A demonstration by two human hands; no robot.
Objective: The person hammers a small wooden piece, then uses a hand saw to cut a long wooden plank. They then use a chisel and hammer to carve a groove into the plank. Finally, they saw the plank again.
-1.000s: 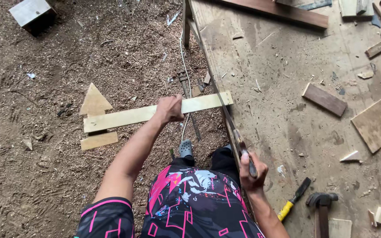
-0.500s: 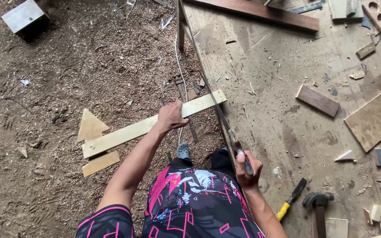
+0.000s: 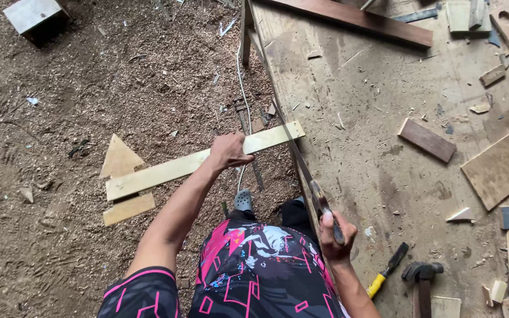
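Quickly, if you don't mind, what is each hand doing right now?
Left hand: closed over the long pale wooden strip, pressing it down.
Right hand: closed around the handle of the handsaw.

Hammer (image 3: pixel 422 277) handle beyond bottom edge
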